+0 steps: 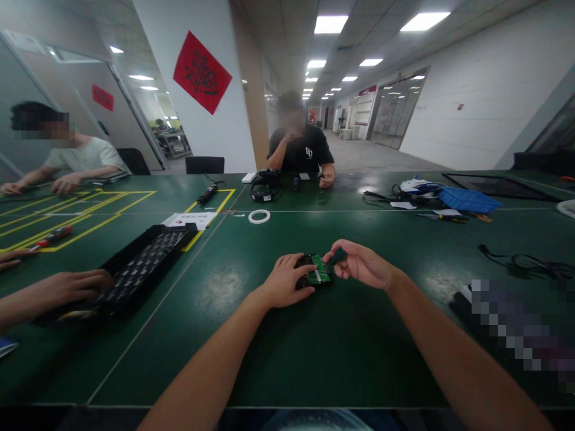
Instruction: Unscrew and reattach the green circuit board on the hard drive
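Here both hands (pixel 287 281) (pixel 359 263) grip a circuit board (pixel 320 272).

Around the green table (pixel 251 335), three people besides the wearer are counted: one person (pixel 300 149) at the far side, one person (pixel 67 158) at the far left, and one whose forearm (pixel 49 293) lies at the near left. One hard drive (pixel 317 272) is seen mid-table. One black tray (pixel 144 257), one white tape ring (pixel 259 216), one blue bin (pixel 469 199) and two screwdrivers (pixel 51 237) (pixel 449 218) are counted.
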### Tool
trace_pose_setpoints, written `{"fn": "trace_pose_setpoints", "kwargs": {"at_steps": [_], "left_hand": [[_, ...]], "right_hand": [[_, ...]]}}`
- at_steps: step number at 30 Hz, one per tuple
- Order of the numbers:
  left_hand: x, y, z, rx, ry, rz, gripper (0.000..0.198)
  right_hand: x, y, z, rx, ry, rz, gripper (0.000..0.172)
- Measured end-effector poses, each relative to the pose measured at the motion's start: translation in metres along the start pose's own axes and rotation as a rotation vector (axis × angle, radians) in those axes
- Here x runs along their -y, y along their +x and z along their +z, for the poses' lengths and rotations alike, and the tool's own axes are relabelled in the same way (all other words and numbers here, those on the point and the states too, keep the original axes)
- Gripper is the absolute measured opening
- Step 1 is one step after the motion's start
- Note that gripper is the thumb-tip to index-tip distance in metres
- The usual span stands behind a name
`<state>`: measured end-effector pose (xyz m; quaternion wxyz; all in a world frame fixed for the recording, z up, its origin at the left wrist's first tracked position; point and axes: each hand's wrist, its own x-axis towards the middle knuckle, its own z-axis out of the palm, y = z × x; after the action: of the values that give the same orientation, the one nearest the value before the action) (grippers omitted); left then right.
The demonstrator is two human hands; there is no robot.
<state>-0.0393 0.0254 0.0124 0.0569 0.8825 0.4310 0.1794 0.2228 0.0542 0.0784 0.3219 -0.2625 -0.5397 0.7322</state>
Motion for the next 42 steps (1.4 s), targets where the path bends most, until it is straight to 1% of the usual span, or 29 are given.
{"fn": "trace_pose_setpoints", "kwargs": {"at_steps": [3, 7, 10, 12, 15, 18, 23, 25, 27, 29, 32, 35, 39, 42], "left_hand": [[0.001, 0.000, 0.000, 0.000, -0.005, 0.002, 0.061], [0.002, -0.001, -0.001, 0.012, -0.019, 0.008, 0.061], [0.003, -0.001, -0.002, 0.026, -0.014, 0.020, 0.060], [0.003, -0.001, -0.002, 0.028, -0.008, 0.028, 0.060], [0.003, -0.001, -0.001, 0.021, -0.001, 0.029, 0.059], [0.004, -0.002, 0.000, 0.020, -0.003, 0.032, 0.060], [0.004, -0.002, -0.001, 0.021, -0.011, 0.024, 0.061], [0.002, -0.002, -0.002, 0.024, -0.014, 0.024, 0.061], [0.002, -0.001, -0.003, 0.024, -0.013, 0.024, 0.061], [0.001, -0.001, -0.003, 0.025, -0.010, 0.024, 0.061], [0.002, -0.002, -0.003, 0.028, -0.009, 0.023, 0.061], [0.003, -0.002, -0.002, 0.033, -0.011, 0.021, 0.062], [0.003, -0.002, -0.002, 0.031, -0.003, 0.021, 0.061], [0.003, -0.002, -0.002, 0.027, 0.002, 0.021, 0.061]], "right_hand": [[0.001, 0.001, 0.000, -0.055, -0.063, -0.021, 0.037], [-0.004, 0.005, 0.004, -0.114, -0.206, -0.093, 0.033], [-0.010, 0.008, 0.006, -0.144, -0.196, -0.133, 0.032], [-0.012, 0.008, 0.006, -0.152, -0.143, -0.125, 0.032], [-0.011, 0.007, 0.004, -0.120, -0.087, -0.088, 0.031], [-0.009, 0.006, 0.002, -0.071, -0.047, -0.062, 0.035], [-0.009, 0.004, 0.002, 0.038, 0.003, 0.013, 0.035], [-0.009, 0.003, 0.002, 0.056, -0.001, 0.017, 0.034], [-0.009, 0.003, 0.001, 0.048, -0.020, 0.004, 0.034], [-0.008, 0.004, 0.000, 0.005, -0.052, -0.018, 0.035], [-0.007, 0.007, -0.002, -0.124, -0.158, -0.070, 0.042], [-0.012, 0.011, -0.003, -0.226, -0.368, -0.175, 0.046], [-0.024, 0.014, 0.001, -0.376, -0.666, -0.305, 0.038], [-0.030, 0.014, 0.005, -0.423, -0.806, -0.389, 0.040]]}}
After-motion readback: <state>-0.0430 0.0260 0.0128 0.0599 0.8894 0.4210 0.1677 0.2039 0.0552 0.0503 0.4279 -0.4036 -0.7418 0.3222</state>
